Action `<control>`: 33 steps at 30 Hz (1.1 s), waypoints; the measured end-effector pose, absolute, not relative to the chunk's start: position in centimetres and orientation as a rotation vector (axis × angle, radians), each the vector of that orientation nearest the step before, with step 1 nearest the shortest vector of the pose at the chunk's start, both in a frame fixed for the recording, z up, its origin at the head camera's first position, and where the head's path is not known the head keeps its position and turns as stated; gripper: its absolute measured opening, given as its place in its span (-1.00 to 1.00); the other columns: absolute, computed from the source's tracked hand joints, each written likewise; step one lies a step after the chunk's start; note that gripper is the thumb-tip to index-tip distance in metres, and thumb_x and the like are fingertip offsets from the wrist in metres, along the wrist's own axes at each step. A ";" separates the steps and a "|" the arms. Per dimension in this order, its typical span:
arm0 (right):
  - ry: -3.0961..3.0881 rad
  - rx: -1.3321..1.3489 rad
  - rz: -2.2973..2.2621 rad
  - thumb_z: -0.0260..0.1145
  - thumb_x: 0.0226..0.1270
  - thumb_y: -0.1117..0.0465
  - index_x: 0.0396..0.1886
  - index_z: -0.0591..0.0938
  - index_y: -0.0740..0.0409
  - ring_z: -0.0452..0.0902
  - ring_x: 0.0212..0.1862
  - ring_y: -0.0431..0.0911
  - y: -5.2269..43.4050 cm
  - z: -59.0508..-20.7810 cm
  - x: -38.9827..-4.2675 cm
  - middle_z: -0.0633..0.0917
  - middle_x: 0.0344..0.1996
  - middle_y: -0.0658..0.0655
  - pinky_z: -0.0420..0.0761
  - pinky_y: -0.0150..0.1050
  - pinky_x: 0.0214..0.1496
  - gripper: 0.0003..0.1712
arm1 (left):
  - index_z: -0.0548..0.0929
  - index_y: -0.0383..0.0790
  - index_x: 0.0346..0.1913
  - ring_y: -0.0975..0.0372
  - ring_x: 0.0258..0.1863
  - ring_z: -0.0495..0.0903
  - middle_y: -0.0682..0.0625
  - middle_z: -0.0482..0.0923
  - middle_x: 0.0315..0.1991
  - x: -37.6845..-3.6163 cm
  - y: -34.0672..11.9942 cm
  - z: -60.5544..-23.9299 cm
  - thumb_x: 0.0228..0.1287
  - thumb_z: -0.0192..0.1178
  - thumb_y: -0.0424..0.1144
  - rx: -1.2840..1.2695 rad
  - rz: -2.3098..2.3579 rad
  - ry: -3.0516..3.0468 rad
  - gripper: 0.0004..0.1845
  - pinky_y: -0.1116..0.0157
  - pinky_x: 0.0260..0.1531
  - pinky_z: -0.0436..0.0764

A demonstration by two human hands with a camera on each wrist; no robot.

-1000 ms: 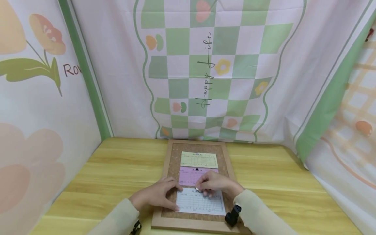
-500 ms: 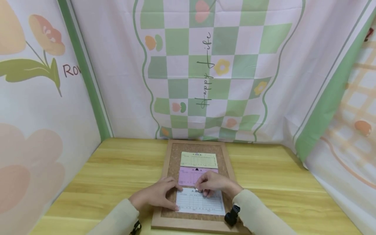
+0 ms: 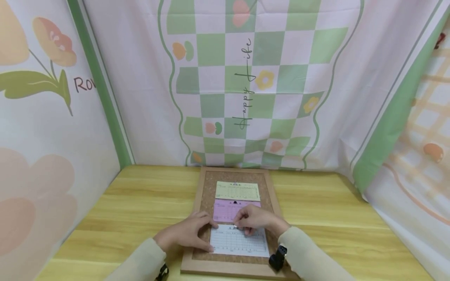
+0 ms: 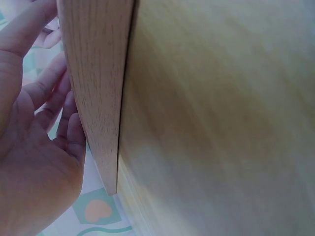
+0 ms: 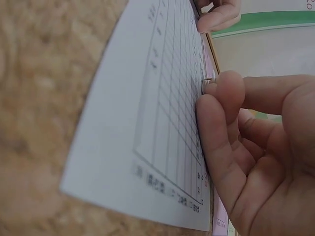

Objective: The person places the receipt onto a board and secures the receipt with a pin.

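A person's left hand [image 3: 186,234] lies with fingers straight on the left edge of a white form [image 3: 239,242] at the near end of a cork board [image 3: 207,187]. Their right hand [image 3: 258,220] pinches a pushpin [image 5: 207,79] at the form's top edge, below a pink form [image 3: 226,210].

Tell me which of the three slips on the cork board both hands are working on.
The white slip, nearest the person; the pink and yellow slips lie beyond. The left hand touches its left edge; the right hand works its top edge.
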State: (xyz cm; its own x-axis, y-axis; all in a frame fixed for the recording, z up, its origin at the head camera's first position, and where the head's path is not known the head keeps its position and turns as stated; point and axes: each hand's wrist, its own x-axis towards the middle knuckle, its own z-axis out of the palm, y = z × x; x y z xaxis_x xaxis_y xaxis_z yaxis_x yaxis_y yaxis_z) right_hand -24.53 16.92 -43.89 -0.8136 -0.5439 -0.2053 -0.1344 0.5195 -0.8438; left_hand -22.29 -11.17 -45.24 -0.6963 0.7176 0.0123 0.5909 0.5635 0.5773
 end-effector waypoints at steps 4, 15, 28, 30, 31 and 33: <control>2.319 -0.554 -1.228 0.31 0.39 0.32 -0.26 0.68 0.24 0.51 -0.56 -0.20 16.9 -43.8 -24.4 0.62 -0.51 0.05 0.58 -0.37 -0.49 -0.94 | 0.57 0.04 0.16 0.26 0.19 0.29 0.20 0.40 0.17 -22.3 -11.2 -45.3 0.02 0.50 0.19 1.095 0.828 2.575 -0.35 0.18 0.26 0.35; 2.348 -0.542 -1.197 0.32 0.40 0.30 -0.27 0.68 0.22 0.50 -0.57 -0.20 16.8 -43.7 -24.1 0.61 -0.53 0.05 0.57 -0.36 -0.50 -0.94 | 0.57 0.03 0.17 0.26 0.19 0.28 0.20 0.39 0.17 -22.2 -11.2 -45.3 0.05 0.49 0.17 1.092 0.839 2.560 -0.36 0.18 0.26 0.35; 2.373 -0.524 -1.131 0.31 0.40 0.32 -0.28 0.66 0.22 0.52 -0.54 -0.19 16.4 -43.3 -24.1 0.62 -0.52 0.07 0.61 -0.34 -0.46 -0.95 | 0.57 0.02 0.17 0.26 0.18 0.29 0.20 0.40 0.16 -22.1 -11.3 -45.1 0.05 0.49 0.18 1.088 0.835 2.566 -0.35 0.17 0.26 0.36; 2.380 -0.523 -1.121 0.31 0.40 0.32 -0.29 0.65 0.22 0.53 -0.54 -0.19 16.4 -43.3 -24.1 0.62 -0.52 0.07 0.61 -0.34 -0.46 -0.95 | 0.58 0.02 0.17 0.26 0.18 0.29 0.20 0.39 0.16 -22.1 -11.3 -45.1 0.05 0.49 0.18 1.089 0.835 2.567 -0.36 0.18 0.26 0.36; 2.385 -0.522 -1.116 0.32 0.40 0.32 -0.29 0.65 0.22 0.53 -0.54 -0.19 16.3 -43.3 -24.0 0.62 -0.52 0.07 0.62 -0.33 -0.46 -0.95 | 0.58 0.02 0.17 0.26 0.18 0.29 0.20 0.39 0.15 -22.1 -11.3 -45.1 0.05 0.49 0.18 1.090 0.834 2.567 -0.36 0.18 0.26 0.36; 2.395 -0.519 -1.102 0.32 0.40 0.33 -0.30 0.65 0.22 0.54 -0.55 -0.19 16.2 -43.2 -24.0 0.63 -0.53 0.07 0.62 -0.33 -0.46 -0.95 | 0.58 0.02 0.17 0.27 0.18 0.29 0.20 0.39 0.15 -22.1 -11.3 -45.1 0.05 0.48 0.19 1.087 0.833 2.568 -0.36 0.18 0.26 0.36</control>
State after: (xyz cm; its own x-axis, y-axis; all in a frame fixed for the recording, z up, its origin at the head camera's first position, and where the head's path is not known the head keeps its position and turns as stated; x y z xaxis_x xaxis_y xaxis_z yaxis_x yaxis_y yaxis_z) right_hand -24.05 16.25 -43.22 -0.8274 -0.5071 -0.2413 -0.1465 0.6097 -0.7790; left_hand -22.14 -11.26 -45.08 -0.6979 0.7162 0.0084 0.5848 0.5630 0.5840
